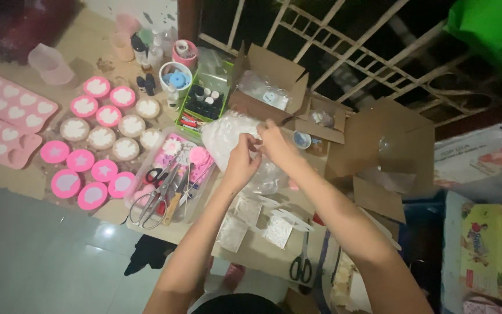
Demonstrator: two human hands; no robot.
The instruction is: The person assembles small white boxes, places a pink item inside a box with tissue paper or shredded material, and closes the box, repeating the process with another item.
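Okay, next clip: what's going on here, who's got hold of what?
A person works over a low, crowded surface. Both hands, left hand and right hand, pinch a clear plastic bag of white stuff, held up over the work surface. Left of them sit round pink moulds, a pink heart mould tray and a clear tub of tools. Open cardboard boxes stand behind, and black-handled scissors lie near the front edge.

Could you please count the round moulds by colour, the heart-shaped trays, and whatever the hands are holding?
Pink round moulds: 10
Cream round moulds: 6
Pink heart trays: 2
Clear plastic bag, pinched by the left hand and the right hand: 1
Total: 19
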